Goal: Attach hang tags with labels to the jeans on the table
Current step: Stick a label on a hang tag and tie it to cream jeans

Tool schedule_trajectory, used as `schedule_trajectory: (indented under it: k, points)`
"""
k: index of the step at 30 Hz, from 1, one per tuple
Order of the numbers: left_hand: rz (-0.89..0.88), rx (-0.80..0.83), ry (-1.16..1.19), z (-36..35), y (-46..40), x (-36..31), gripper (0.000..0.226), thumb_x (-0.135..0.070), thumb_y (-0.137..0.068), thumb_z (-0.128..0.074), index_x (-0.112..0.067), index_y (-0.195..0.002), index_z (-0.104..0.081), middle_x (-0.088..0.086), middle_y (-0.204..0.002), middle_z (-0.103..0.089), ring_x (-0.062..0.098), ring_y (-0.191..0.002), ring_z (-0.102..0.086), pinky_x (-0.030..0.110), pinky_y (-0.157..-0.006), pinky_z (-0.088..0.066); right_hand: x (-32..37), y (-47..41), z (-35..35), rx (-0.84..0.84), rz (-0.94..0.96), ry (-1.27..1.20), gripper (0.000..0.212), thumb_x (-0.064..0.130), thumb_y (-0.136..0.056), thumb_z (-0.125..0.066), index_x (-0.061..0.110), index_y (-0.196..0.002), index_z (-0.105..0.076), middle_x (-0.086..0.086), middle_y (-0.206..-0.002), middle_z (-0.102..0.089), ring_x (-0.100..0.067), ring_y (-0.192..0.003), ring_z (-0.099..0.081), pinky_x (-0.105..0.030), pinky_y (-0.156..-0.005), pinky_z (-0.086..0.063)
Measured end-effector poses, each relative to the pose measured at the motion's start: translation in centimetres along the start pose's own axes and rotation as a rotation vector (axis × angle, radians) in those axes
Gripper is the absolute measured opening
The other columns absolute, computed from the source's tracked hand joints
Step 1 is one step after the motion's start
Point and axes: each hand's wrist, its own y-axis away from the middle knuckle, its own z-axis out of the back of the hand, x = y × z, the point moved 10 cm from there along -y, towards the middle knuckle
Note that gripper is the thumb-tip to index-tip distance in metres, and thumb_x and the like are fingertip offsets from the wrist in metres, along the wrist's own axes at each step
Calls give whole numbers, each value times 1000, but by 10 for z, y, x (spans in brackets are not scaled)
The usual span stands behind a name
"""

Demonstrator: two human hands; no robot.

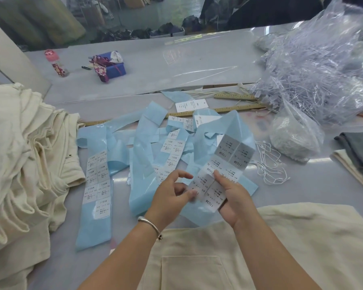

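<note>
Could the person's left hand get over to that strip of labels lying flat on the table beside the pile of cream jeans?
Probably yes. The left hand only pinches an edge of the label sheet that the right hand holds, and the flat label strip lies just to its left with bare table between them.

The small print on the white sticker labels (213, 186) under the "1103#" heading is too blurred to read, and the right hand (233, 197) hides the lower right edge of the pale blue backing strip (220, 130) it holds. The heap of cream-coloured jeans (19, 143) runs off the left edge, the tangled clear plastic bag of fasteners (314, 65) off the right. Beyond the grey counter (155, 59), the dark piles are too blurred to identify.
</note>
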Motion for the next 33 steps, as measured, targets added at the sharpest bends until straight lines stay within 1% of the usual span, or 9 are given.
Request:
schedule_trajectory:
  k: [5,11,15,18,21,23,25,28,33]
  points:
    - [-20,67,77,-6,3,-4,41,-11,-77,-75,-24,-111,-56,7,-76,-73,39,-81,-65,48,-85,-52,0,-1,1,-36,-73,21,8,10,-92,-60,6,-97,-65,-15,-83,-75,-32,-72,-72,-50,-67,-57]
    - [21,56,260,1,2,4,39,2,-83,-70,-19,-114,-58,0,-63,-63,20,-72,-57,28,-75,-45,-9,-3,-1,-16,-178,-41,15,13,-97,-53,4,-105,-61,-17,-89,-74,-32,-77,-73,-48,-67,-54]
    - [26,38,163,5,0,5,35,0,-84,-70,-20,-110,-58,2,-68,-69,28,-79,-62,40,-84,-48,-20,3,-4,-17,-275,-173,18,17,-99,-50,6,-107,-62,-18,-91,-73,-33,-85,-67,-52,-72,-50]
    - [-28,-107,1,14,0,0,33,-5,-83,-73,-26,-105,-58,-2,-77,-69,23,-90,-63,37,-87,-47,-25,5,-6,-21,-282,-320,23,17,-100,-46,5,-111,-62,-18,-103,-70,-31,-87,-67,-51,-82,-50]
    - [-317,-478,-455,39,18,-35,33,-14,-78,-77,-19,-104,-59,-4,-92,-60,16,-91,-52,22,-83,-36,-19,1,-3,-54,-192,-490,21,16,-102,-41,6,-105,-60,-13,-97,-71,-27,-82,-68,-45,-80,-54]
    - [-460,-679,-482,44,43,-48,22,-28,-79,-73,-17,-88,-57,-4,-81,-54,14,-78,-48,22,-74,-37,-12,-3,-1,-78,-104,-574,21,15,-103,-39,8,-101,-59,-11,-99,-69,-27,-92,-65,-45,-83,-49]
    - [-321,-652,-307,38,50,-31,33,-51,-80,-62,-25,-67,-49,-10,-62,-49,8,-61,-44,22,-62,-37,-8,-5,-3,-71,-48,-621,23,15,-103,-38,9,-107,-59,-10,-101,-69,-27,-102,-61,-45,-91,-45]
    - [184,-274,11,-10,42,21,62,-78,-71,-57,-16,-63,-61,-7,-59,-63,5,-53,-52,23,-57,-44,-13,-1,-16,-17,-43,-606,26,14,-102,-40,10,-123,-55,-13,-109,-66,-28,-104,-60,-48,-92,-45]
    - [296,-260,836,-39,32,32,32,-31,-77,-70,-16,-105,-71,2,-109,-74,17,-103,-69,31,-84,-55,-33,11,-28,21,-85,-570,22,3,-94,-49,7,-114,-58,-15,-88,-74,-27,-84,-70,-45,-67,-59]
